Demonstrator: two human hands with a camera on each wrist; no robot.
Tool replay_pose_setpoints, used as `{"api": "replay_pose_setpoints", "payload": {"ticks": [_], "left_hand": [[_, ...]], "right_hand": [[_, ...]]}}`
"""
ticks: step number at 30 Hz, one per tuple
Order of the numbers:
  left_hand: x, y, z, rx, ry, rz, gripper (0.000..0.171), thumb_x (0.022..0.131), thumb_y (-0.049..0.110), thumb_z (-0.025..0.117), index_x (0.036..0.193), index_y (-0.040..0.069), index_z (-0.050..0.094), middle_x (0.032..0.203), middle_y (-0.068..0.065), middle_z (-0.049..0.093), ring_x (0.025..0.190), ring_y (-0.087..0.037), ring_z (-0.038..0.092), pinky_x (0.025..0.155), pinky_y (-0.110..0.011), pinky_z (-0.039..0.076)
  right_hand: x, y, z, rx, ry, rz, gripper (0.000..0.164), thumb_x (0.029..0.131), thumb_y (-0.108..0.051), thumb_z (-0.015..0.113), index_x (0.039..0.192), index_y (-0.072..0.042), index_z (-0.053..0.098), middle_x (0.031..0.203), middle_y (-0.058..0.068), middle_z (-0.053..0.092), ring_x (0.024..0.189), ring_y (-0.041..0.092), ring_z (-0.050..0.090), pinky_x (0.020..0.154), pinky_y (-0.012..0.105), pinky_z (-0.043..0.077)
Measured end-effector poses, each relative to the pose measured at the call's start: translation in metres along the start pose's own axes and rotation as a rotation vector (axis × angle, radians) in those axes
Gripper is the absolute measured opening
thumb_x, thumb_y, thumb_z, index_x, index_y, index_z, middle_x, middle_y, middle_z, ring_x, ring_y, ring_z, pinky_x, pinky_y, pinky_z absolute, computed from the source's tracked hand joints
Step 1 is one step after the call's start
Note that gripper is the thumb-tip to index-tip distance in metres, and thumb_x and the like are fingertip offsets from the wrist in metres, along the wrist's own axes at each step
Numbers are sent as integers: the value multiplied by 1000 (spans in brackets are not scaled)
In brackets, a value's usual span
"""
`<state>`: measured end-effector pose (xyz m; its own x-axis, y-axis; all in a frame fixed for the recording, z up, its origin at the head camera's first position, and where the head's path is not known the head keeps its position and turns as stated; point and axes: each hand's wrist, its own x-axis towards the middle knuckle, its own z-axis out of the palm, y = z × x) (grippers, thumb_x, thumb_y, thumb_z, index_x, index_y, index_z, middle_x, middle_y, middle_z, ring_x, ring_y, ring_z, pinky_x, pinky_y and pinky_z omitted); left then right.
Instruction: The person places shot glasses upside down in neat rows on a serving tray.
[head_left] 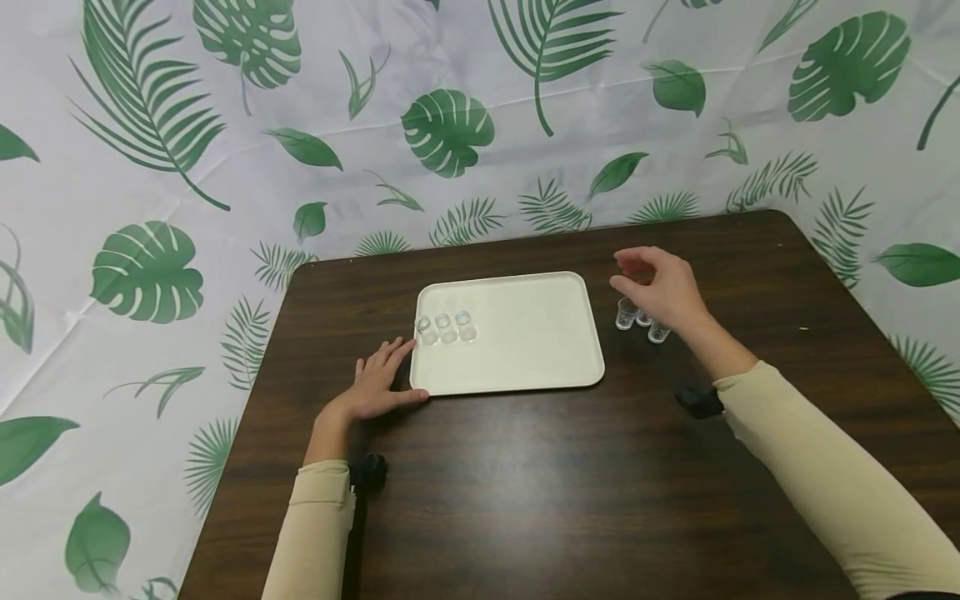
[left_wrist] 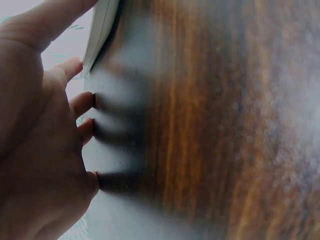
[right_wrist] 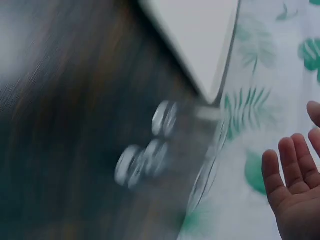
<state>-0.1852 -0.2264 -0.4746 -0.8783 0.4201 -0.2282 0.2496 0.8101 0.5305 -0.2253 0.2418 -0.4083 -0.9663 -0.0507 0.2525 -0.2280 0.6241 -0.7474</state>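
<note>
Along the left side of a white rectangular tray (head_left: 525,333), three small clear cups (head_left: 447,329) stand in a row. My left hand (head_left: 378,387) lies spread at the tray's lower left corner, thumb and forefinger at its rim. In the left wrist view, the other fingertips (left_wrist: 85,130) rest on the table. My right hand (head_left: 660,287) hovers above three more clear cups (head_left: 627,314) right of the tray, its fingers loosely curved, nothing between them and the thumb. Those cups (right_wrist: 164,119) look blurred in the right wrist view, apart from the hand.
The dark wood-grain table (head_left: 525,483) carries the tray and cups. Behind it and at its sides hangs a white cloth (head_left: 360,200) printed with green leaves. A dark wrist camera (head_left: 367,472) is strapped at the left wrist, another (head_left: 699,402) at the right.
</note>
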Motion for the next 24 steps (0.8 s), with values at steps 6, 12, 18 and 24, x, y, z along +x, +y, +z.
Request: {"api": "replay_pose_setpoints", "payload": {"ticks": [6,12,18,24], "left_hand": [[-2,1,0,-7,4,-5,95,87,55,67,159,18,17,163,-16,9,148,-39,0,107,-70,-5],[-3,0,1,-8,8,-9,96,87,55,67,159,18,17,162,-17,9,148,-40,0,107,-71,-4],[-1,1,0,-17,-9,-12,96,87,56,67,159,20,16,163,-14,8,148,-37,-2,107,-70,-6],[-1,3,-1,-21,-7,-3,95,87,55,67,159,18,17,163,-16,9,148,-40,-1,106,-71,-6]], "right_hand": [[-15,31,-34,-57,28,80,30,98,-17,60,123,-1,64,116,20,65,101,31,58,75,28,40],[-29,64,-45,-125,-94,132,31,97,-5,56,126,4,60,118,26,63,104,38,60,77,27,43],[-41,82,-43,-62,-237,148,40,89,4,64,129,6,57,119,28,63,96,32,65,69,16,47],[-45,87,-35,-39,-329,192,51,83,-6,76,129,6,56,115,26,64,86,13,65,66,24,51]]}}
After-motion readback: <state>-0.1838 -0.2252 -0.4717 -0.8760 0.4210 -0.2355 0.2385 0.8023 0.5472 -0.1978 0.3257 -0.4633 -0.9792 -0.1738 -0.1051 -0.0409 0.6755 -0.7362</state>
